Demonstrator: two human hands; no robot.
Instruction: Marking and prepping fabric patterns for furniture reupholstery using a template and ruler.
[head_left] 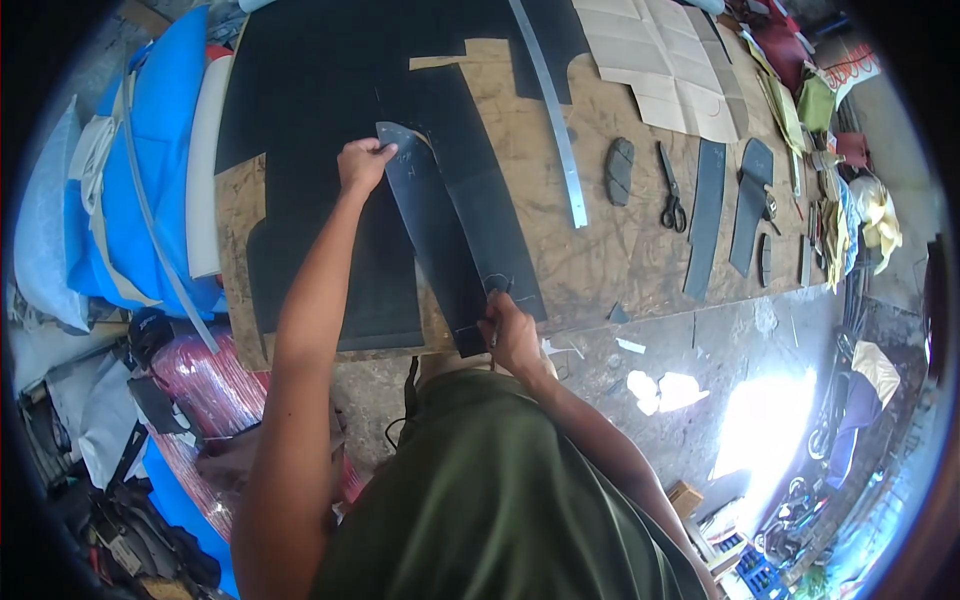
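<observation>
A long black strip of sheet material (432, 215) slants across the table, with pale chalk-like marks on it. My left hand (365, 165) pinches its far, rounded end, which is lifted a little and catches the light. Close to the strip's near end, my right hand (515, 335) is closed with its fingers pressed together. What it grips, possibly a slim tool, is too small to tell. Under and beside the strip lie larger black sheets (315, 230), and a narrower black panel (485, 190) with pale drawn lines runs along its right side.
On the brown table (590, 270) lie a metal ruler (553, 110), a dark wrapped block (619, 172), scissors (672, 190), dark cut strips (706, 220) and a creased paper pattern (660, 60). Blue bundles (160, 150) stand at the left. Scraps (665, 392) litter the floor.
</observation>
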